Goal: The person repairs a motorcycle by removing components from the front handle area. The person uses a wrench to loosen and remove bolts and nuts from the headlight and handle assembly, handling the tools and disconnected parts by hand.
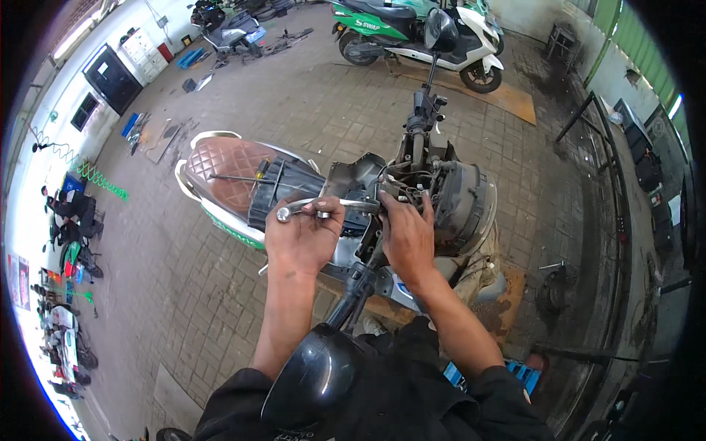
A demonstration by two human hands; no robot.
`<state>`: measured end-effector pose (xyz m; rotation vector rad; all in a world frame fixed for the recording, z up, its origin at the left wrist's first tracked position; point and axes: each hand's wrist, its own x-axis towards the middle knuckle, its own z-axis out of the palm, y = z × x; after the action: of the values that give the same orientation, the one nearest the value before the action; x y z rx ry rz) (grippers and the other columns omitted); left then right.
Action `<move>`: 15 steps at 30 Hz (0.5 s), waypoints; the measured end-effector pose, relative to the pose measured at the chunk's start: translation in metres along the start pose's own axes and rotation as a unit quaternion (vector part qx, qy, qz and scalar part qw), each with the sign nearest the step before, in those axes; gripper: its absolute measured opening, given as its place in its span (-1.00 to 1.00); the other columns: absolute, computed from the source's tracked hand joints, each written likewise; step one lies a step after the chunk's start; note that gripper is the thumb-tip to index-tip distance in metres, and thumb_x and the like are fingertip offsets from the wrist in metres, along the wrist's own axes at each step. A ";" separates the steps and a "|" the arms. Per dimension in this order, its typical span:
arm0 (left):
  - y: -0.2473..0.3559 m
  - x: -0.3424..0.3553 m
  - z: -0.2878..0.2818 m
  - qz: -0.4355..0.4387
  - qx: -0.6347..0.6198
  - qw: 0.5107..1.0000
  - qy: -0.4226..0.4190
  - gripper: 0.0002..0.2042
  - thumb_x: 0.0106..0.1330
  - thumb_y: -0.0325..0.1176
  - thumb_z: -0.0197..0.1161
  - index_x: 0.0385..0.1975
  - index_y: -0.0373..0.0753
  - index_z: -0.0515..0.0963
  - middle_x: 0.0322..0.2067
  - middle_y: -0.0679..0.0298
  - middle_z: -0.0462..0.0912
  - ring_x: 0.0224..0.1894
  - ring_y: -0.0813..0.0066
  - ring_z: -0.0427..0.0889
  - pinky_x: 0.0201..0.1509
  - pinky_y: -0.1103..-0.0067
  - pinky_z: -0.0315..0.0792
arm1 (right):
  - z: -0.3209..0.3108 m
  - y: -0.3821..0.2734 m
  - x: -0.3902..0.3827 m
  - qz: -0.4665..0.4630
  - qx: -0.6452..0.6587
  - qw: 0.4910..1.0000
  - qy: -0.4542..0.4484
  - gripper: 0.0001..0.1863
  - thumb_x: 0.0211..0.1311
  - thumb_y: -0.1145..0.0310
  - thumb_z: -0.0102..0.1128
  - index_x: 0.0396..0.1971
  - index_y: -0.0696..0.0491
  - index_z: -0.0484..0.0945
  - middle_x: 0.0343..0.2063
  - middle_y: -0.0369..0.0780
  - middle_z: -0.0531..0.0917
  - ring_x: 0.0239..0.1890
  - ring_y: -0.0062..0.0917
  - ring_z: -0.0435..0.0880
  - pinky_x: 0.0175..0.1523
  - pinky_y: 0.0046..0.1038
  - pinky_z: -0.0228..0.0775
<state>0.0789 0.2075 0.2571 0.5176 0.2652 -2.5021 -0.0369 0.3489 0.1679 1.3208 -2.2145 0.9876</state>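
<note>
My left hand [304, 234] is closed around the handles of shiny metal pliers [353, 205], whose far end reaches the steering column of a scooter. On the pliers' right, my right hand [407, 239] bends over the column among exposed wires and dark fittings [401, 176]. Some of its fingertips dip out of sight, so what they grip is hidden. The scooter's front is stripped of covers, showing a black round housing [463, 206]. A brown quilted seat [224, 175] lies to the left, with a long thin rod [237, 178] across it and a dark plastic panel [283, 191].
Handlebar grips extend far and near, with a black mirror [312, 382] close to my body. Beyond stands a green and white scooter [412, 37]. A metal rail frame [614, 220] runs along the right. A blue case [523, 376] sits low by my right arm.
</note>
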 end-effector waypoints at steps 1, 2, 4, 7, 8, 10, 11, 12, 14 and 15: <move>0.000 -0.001 -0.001 0.017 0.018 1.000 -0.017 -0.83 0.41 -0.45 -0.05 -0.43 -0.35 0.22 -0.52 0.24 0.24 -0.41 0.35 0.33 -0.28 0.44 0.36 | -0.001 0.000 0.001 -0.001 0.000 1.000 -0.013 -0.51 0.11 0.52 0.29 0.10 0.08 0.47 -0.17 -0.20 0.65 -0.05 -0.32 0.63 0.46 0.01 0.05; 0.001 -0.001 -0.002 0.033 0.038 0.998 -0.033 -0.83 0.41 -0.45 -0.05 -0.44 -0.35 0.22 -0.52 0.23 0.25 -0.41 0.35 0.33 -0.28 0.44 0.36 | -0.001 0.001 0.002 -0.001 -0.001 1.000 -0.026 -0.53 0.13 0.55 0.20 0.11 0.09 0.47 -0.24 -0.20 0.62 -0.09 -0.33 0.63 0.45 0.03 0.06; 0.001 -0.003 -0.001 0.025 0.024 0.999 -0.016 -0.82 0.41 -0.45 -0.05 -0.45 -0.34 0.22 -0.53 0.23 0.25 -0.41 0.36 0.33 -0.29 0.44 0.36 | -0.002 0.003 0.003 -0.004 -0.004 1.000 -0.027 -0.51 0.11 0.56 0.19 0.11 0.11 0.46 -0.24 -0.20 0.61 -0.08 -0.33 0.62 0.45 0.02 0.06; 0.000 -0.006 0.001 -0.003 -0.007 1.000 -0.003 -0.81 0.41 -0.45 -0.05 -0.47 -0.33 0.23 -0.54 0.24 0.25 -0.42 0.38 0.33 -0.31 0.45 0.36 | -0.001 0.002 0.010 -0.008 -0.013 1.000 -0.027 -0.49 0.10 0.55 0.21 0.12 0.10 0.46 -0.24 -0.19 0.59 -0.06 -0.32 0.61 0.44 0.01 0.06; -0.001 -0.007 0.001 -0.026 -0.022 0.999 -0.007 -0.81 0.41 -0.45 -0.05 -0.48 -0.33 0.23 -0.55 0.24 0.25 -0.43 0.39 0.33 -0.32 0.46 0.36 | -0.001 0.001 0.012 -0.006 -0.021 0.999 -0.026 -0.49 0.11 0.53 0.23 0.13 0.09 0.46 -0.24 -0.19 0.58 -0.05 -0.32 0.60 0.44 0.01 0.07; -0.006 -0.012 0.003 -0.003 -0.005 1.000 -0.002 -0.81 0.40 -0.46 -0.04 -0.50 -0.32 0.23 -0.55 0.25 0.25 -0.44 0.40 0.32 -0.33 0.47 0.36 | -0.003 -0.003 0.012 0.004 -0.016 1.000 -0.011 -0.47 0.11 0.50 0.25 0.15 0.08 0.45 -0.21 -0.19 0.59 -0.02 -0.33 0.59 0.44 0.02 0.06; -0.010 -0.016 0.005 0.020 0.012 1.000 0.003 -0.81 0.39 -0.47 -0.04 -0.51 -0.32 0.24 -0.56 0.25 0.25 -0.46 0.41 0.32 -0.35 0.48 0.36 | -0.005 -0.005 0.012 0.013 -0.011 1.000 0.004 -0.46 0.12 0.48 0.28 0.16 0.06 0.44 -0.18 -0.19 0.60 0.01 -0.33 0.58 0.45 0.03 0.05; -0.014 -0.019 0.008 0.019 0.011 1.000 0.000 -0.81 0.39 -0.47 -0.04 -0.51 -0.32 0.24 -0.56 0.25 0.25 -0.46 0.41 0.32 -0.35 0.48 0.36 | -0.005 -0.004 0.010 0.010 -0.012 1.000 0.005 -0.46 0.12 0.48 0.28 0.16 0.06 0.44 -0.18 -0.19 0.60 0.01 -0.33 0.58 0.45 0.03 0.05; -0.020 -0.027 0.011 0.059 0.056 0.997 0.013 -0.80 0.37 -0.49 -0.03 -0.54 -0.31 0.25 -0.56 0.26 0.25 -0.47 0.42 0.31 -0.35 0.48 0.36 | -0.002 -0.005 0.006 0.011 -0.004 0.999 0.033 -0.43 0.13 0.47 0.30 0.20 0.05 0.42 -0.18 -0.18 0.62 -0.03 -0.32 0.61 0.47 0.06 0.02; -0.015 -0.025 0.006 0.039 0.029 0.999 -0.005 -0.81 0.35 -0.51 -0.02 -0.55 -0.30 0.26 -0.56 0.27 0.25 -0.46 0.43 0.31 -0.34 0.47 0.37 | -0.002 -0.007 0.005 0.010 -0.001 0.999 0.033 -0.43 0.13 0.47 0.30 0.20 0.05 0.42 -0.18 -0.18 0.62 -0.03 -0.32 0.61 0.47 0.06 0.02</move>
<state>0.0877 0.2304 0.2737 0.5284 0.1652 -2.4426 -0.0336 0.3451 0.1748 1.2507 -2.1830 1.0206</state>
